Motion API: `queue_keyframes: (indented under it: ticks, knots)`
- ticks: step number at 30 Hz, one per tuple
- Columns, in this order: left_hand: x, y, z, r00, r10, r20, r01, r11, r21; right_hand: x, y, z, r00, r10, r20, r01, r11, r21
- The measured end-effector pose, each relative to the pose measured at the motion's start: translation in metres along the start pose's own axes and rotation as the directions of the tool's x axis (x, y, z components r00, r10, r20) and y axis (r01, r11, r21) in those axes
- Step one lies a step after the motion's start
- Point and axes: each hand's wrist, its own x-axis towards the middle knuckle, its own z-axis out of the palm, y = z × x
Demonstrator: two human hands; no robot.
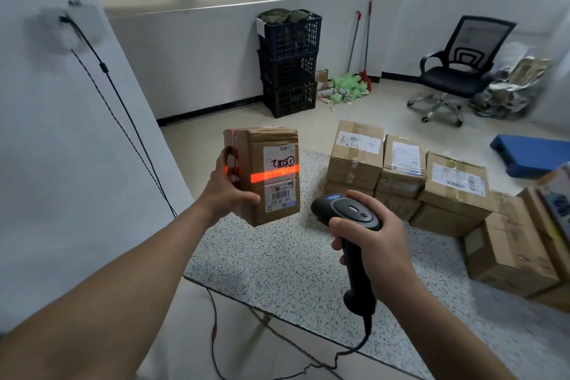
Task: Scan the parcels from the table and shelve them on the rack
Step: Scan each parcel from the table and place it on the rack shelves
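Parcels first: I count one brown cardboard parcel (262,176) held up off the speckled table (277,259), at about 11 o'clock from the frame's middle, standing on end with its white shipping label (281,177) facing me. My left hand (226,191) grasps it from the left side, thumb across the lower front corner and fingers wrapped round the far edge. One red scan line (274,175) crosses the label and spills onto the left fingers.

My right hand (374,239) is clenched round the grip of one black handheld barcode scanner (348,219), at roughly 5 o'clock from the parcel, its head aimed toward the label. One black cable (345,355) runs from the handle's base down past the table edge.

On the table at 3 o'clock from the held parcel I see three labelled cartons (404,173) side by side, touching, each seemingly stacked on another box; further cartons (509,253) sit at 4 o'clock, partly cut off, so I cannot give a full count.

Beyond, at 12 o'clock, three black crates (288,62) are stacked against the wall, with two long-handled brooms (364,46) leaning beside them, and one black office chair (456,71) at 2 o'clock
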Motion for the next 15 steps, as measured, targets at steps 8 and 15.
queue_keyframes:
  ticks: [8,15]
  knots:
    - [0.0042,-0.0011,-0.0031,1.000,-0.008,0.008,0.008,1.000,-0.014,-0.0003,-0.0012,0.0011,1.000,0.004,-0.012,-0.004,1.000,-0.012]
    - [-0.0005,0.0016,-0.0072,0.999,-0.020,0.027,0.022,0.998,-0.064,-0.0059,-0.0011,0.0040,0.999,-0.030,-0.010,0.030,0.999,-0.027]
